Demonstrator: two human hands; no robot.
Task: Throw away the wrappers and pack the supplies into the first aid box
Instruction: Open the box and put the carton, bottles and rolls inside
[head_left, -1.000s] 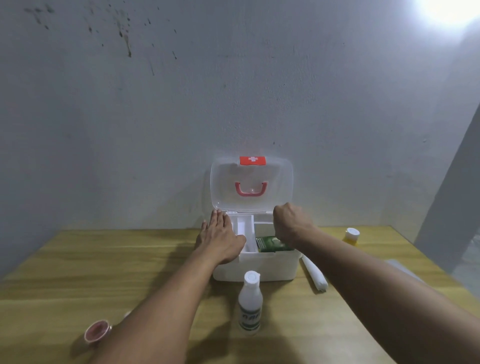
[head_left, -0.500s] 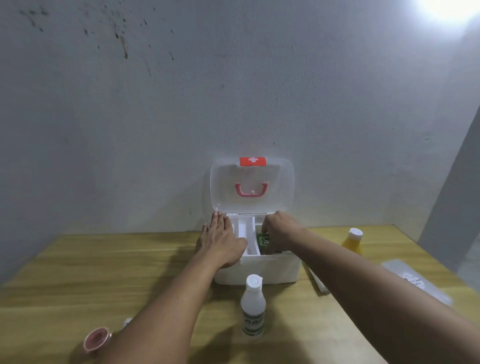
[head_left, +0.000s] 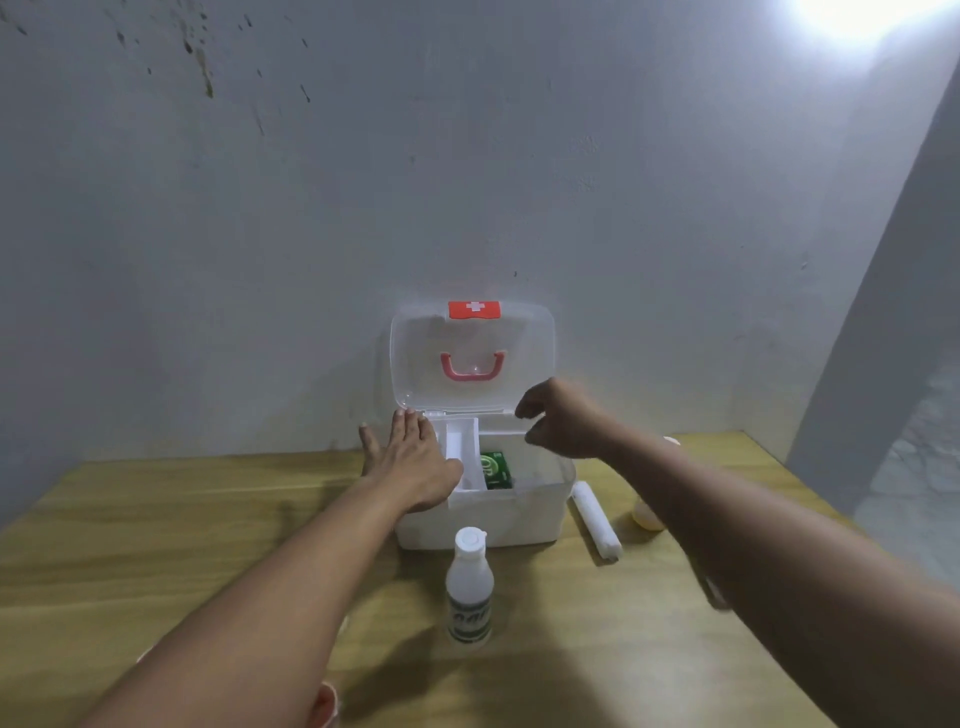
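Two bare hands work at the first aid box (head_left: 480, 514). The right hand (head_left: 563, 421) hovers over the box's right rear corner with its grip loosely open, fingers curled and holding nothing. The left hand (head_left: 410, 465) lies flat, palm down and fingers stretched, on the box's left rim, pinning the box and gripping nothing.

Just below the right hand, inside the right compartment, a green packet (head_left: 496, 469) stands on edge against the white divider tray (head_left: 462, 457). The clear lid (head_left: 472, 358) stands open and upright against the wall.

Outside the box, on the tabletop (head_left: 156, 519), a white bottle (head_left: 469, 587) stands upright just in front of the box. It looks like rigid plastic, probably light to moderate depending on its fill, and smooth enough to slip; I would take it around the body below the shoulder, not by the cap. A white roll (head_left: 596, 519) lies just beside the box's right wall. It looks soft and light, so a gentle pinch across its middle should do. A yellow bottle (head_left: 647, 514) sits near it, mostly hidden behind the right forearm. At the bottom edge, a pinkish round thing (head_left: 327, 706) peeks from under the left forearm; I cannot tell what it is.

No wrapper is clearly visible. Packing seems partly done, with at least three supplies left outside.
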